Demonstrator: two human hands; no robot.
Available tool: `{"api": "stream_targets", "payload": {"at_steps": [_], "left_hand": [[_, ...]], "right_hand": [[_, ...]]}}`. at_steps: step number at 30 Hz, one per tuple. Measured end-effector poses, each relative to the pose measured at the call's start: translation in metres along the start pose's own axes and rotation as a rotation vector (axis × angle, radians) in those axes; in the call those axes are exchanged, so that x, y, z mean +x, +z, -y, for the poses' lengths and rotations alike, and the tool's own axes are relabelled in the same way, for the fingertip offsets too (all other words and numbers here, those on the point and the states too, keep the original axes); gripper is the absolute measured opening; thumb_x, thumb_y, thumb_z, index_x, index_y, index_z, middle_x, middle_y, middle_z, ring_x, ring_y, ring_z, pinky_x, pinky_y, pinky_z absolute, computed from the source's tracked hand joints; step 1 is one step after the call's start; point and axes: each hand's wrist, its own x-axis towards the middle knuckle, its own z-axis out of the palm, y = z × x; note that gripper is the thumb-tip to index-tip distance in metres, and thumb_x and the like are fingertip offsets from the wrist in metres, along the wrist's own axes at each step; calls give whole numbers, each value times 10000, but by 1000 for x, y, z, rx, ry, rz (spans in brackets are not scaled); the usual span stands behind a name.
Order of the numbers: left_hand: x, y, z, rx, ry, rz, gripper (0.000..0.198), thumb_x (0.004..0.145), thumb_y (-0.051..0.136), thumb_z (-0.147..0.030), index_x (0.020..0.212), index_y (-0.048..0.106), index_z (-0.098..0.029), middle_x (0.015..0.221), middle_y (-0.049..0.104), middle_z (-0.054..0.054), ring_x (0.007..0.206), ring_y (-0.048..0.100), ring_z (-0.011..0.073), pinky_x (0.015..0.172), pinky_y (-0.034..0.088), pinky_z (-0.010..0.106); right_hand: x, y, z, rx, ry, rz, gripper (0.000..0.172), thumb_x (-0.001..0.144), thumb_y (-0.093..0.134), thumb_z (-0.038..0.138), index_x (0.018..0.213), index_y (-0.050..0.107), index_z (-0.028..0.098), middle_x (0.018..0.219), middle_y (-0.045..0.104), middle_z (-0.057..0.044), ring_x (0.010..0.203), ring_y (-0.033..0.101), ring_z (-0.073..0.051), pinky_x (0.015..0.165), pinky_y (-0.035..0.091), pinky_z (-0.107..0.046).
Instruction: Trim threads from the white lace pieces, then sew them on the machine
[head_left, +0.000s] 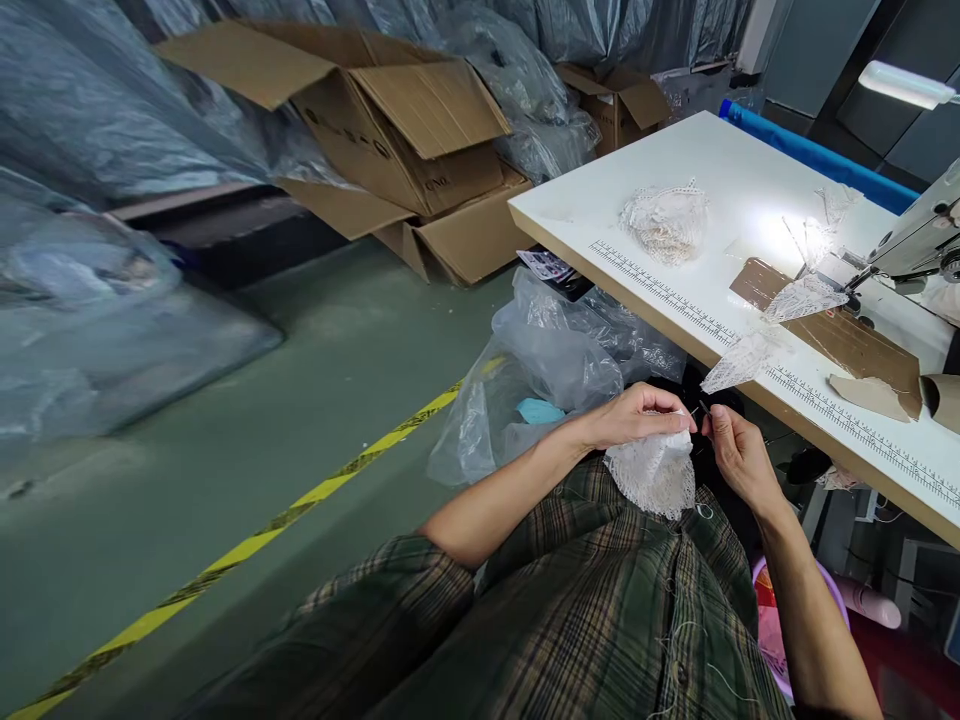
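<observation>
My left hand [646, 414] is closed on a piece of white lace [654, 475], which hangs over my lap in front of the plaid shirt. Close beside it, my right hand [739, 455] pinches a small, thin, dark tool [704, 408] whose tip points toward the fingers of my left hand. The tool is too small to name. Just beyond my hands, a strip of white lace [739, 362] runs over the table's edge from the sewing machine [926, 235]. A loose thread [705, 511] lies below the held lace.
On the white table [720, 150] lie a lace pile [666, 220], brown card [862, 345] and printed rulers. Clear plastic bags [555, 340] bulge below its left edge. Cardboard boxes [420, 130] stand behind on the floor. A pink basket [825, 585] is low at right.
</observation>
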Motion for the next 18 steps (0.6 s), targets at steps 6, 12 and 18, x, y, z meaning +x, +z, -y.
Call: {"api": "stream_targets", "payload": {"at_steps": [6, 12, 18], "left_hand": [[0, 0, -2, -40, 28, 5, 409, 774, 715, -527, 831, 747, -123, 811, 721, 39, 761, 616, 132, 707, 461, 221], [1, 2, -3, -32, 14, 6, 373, 783, 712, -489, 803, 742, -118, 751, 703, 20, 696, 585, 108, 652, 433, 201], [-1, 2, 5, -85, -31, 0, 410, 773, 722, -517, 832, 726, -112, 796, 707, 36, 736, 607, 125, 701, 460, 228]], "right_hand": [[-9, 4, -1, 33, 6, 35, 619, 906, 304, 744, 731, 536, 197, 585, 399, 34, 540, 341, -111, 495, 286, -249], [-6, 14, 3, 43, -20, -5, 584, 897, 331, 733, 667, 451, 210, 612, 426, 27, 572, 375, -114, 548, 322, -256], [-21, 27, -11, 279, 82, 84, 494, 884, 391, 716, 814, 431, 228, 588, 355, 73, 520, 318, -104, 484, 299, -236]]}}
